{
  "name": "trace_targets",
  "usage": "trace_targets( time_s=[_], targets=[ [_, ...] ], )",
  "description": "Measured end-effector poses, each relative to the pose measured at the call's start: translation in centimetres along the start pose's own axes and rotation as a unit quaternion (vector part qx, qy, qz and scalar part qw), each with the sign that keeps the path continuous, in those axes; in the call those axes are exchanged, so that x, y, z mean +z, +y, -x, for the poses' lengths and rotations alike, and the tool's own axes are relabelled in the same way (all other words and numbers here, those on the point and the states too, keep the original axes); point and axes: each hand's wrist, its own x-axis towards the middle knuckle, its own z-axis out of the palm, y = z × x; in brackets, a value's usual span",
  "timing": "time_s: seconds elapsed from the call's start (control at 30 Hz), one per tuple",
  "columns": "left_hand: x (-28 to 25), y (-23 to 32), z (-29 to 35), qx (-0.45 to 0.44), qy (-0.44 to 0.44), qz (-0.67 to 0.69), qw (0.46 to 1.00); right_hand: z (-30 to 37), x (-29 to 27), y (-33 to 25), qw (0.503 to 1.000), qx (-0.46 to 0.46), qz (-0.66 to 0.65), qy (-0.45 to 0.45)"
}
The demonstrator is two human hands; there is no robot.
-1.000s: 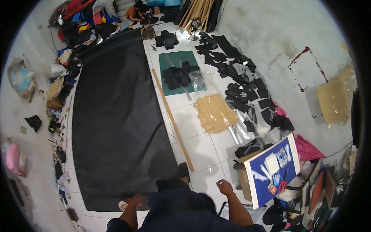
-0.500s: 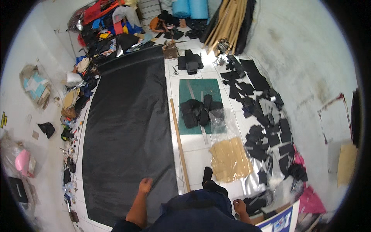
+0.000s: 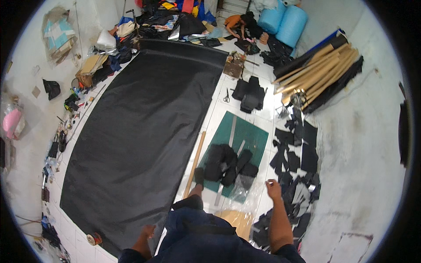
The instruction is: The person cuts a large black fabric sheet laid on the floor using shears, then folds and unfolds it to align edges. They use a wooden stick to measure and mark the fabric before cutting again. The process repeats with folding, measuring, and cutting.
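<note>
My left hand (image 3: 148, 231) hangs over the near right edge of a long black fabric sheet (image 3: 136, 127) spread on the floor. It is blurred, and its fingers do not show clearly. My right hand (image 3: 273, 189) is out to the right, above the floor beside the scattered black fabric pieces (image 3: 287, 160). Its fingers are curled together; whether something small is in them I cannot make out. My foot in a dark sock (image 3: 199, 176) is at the left edge of a green cutting mat (image 3: 256, 136), where rolled black fabric bundles (image 3: 215, 161) and metal rulers (image 3: 233, 130) lie.
A wooden pole (image 3: 195, 162) lies between sheet and mat. Scissors (image 3: 226, 95) and stacked black pieces (image 3: 251, 94) are farther off. Cardboard tubes (image 3: 326, 72) lean at the right wall. Another person in orange (image 3: 235, 25) crouches at the back near blue rolls (image 3: 291, 26).
The view has turned and moved forward, and my foot has come to the mat. My right hand has swung forward and out; my left hand has dropped lower in the picture.
</note>
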Motion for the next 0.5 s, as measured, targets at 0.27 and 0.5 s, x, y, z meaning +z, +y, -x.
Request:
trace_targets(
  time_s=[0.27, 0.5],
  targets=[
    [-5.1, 39.2, -0.8, 0.288, 0.115, 0.032, 0.95, -14.0, 2.6, -12.4, 0.984, -0.058, -0.044, -0.165],
    [-8.1, 61.1, 3.3, 0.3, 0.211, 0.128, 0.921, -32.7, 1.1, -24.8, 0.974, -0.193, -0.071, -0.096]
  ],
)
